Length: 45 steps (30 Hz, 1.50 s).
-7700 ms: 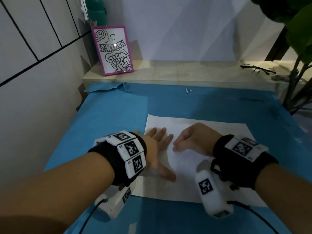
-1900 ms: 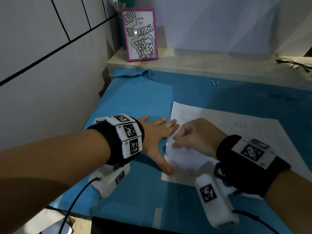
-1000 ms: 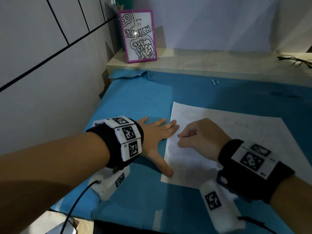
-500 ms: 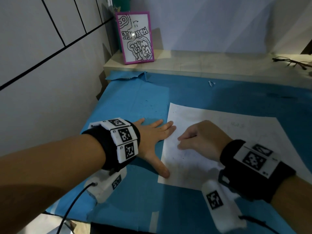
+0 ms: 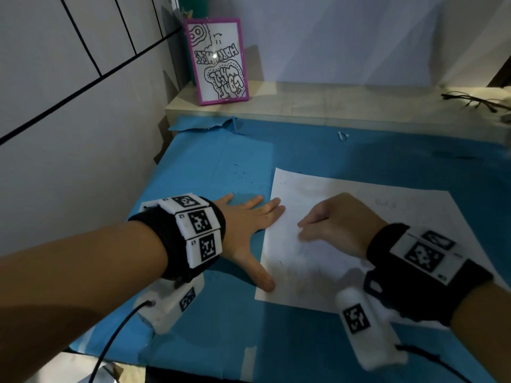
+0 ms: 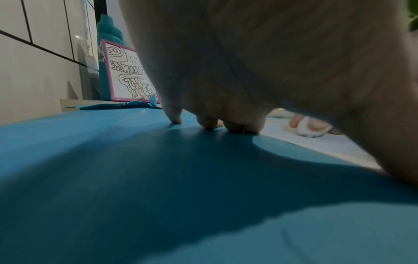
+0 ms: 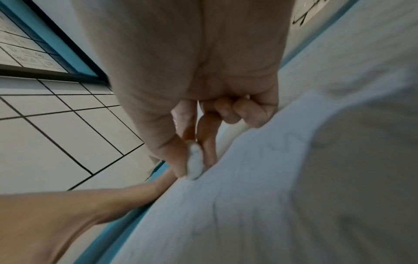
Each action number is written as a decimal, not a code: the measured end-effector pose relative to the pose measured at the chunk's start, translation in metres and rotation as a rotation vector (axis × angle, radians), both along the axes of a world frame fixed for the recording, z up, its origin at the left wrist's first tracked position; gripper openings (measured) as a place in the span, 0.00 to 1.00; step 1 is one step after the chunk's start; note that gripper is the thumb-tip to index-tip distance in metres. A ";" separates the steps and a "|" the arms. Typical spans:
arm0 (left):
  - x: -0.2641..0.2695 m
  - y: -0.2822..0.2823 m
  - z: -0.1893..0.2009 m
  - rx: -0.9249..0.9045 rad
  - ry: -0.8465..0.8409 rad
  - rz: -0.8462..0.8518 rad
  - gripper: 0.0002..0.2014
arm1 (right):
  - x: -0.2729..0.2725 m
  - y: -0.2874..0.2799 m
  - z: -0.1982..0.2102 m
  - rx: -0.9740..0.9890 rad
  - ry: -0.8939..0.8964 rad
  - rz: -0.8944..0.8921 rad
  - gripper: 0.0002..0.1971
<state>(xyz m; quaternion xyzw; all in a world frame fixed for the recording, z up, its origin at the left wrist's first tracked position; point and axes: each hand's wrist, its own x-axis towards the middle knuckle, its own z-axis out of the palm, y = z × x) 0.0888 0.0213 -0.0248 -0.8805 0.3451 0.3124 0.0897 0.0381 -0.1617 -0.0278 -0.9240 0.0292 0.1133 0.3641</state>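
Head: paper (image 5: 401,211) lies flat on the blue mat (image 5: 243,161). Its long axis runs left-right, a bit skewed to the mat's edge, and 1 short edge faces the left hand (image 5: 249,225). That hand is flat, palm down, fingers spread. It is mostly on the mat, with fingertips and thumb tip touching the paper's left edge. Right hand (image 5: 340,225) is curled, knuckles up, over the paper's left half. What it grips is hidden here. The hands are near but apart.

Left wrist: 3 fingertips (image 6: 175,117) press the mat. Past them, a white eraser (image 6: 305,129) sits on the paper in the other hand's fingers.

Right wrist: thumb and forefinger pinch the eraser. Its long axis runs along the thumb, its far end down on the paper. The other fingers are curled in.
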 end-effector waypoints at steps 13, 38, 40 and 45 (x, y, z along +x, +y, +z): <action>-0.001 -0.001 0.001 -0.001 0.002 0.000 0.63 | 0.000 -0.002 0.003 -0.042 0.054 0.043 0.03; 0.000 -0.002 -0.002 -0.029 0.007 0.010 0.63 | 0.007 0.026 -0.006 0.021 -0.095 0.079 0.02; -0.001 -0.002 0.000 -0.032 -0.001 0.006 0.62 | 0.002 0.033 -0.009 0.054 -0.095 0.124 0.04; -0.003 -0.002 0.003 0.010 -0.006 0.005 0.63 | 0.014 0.009 -0.006 -0.068 -0.122 -0.009 0.08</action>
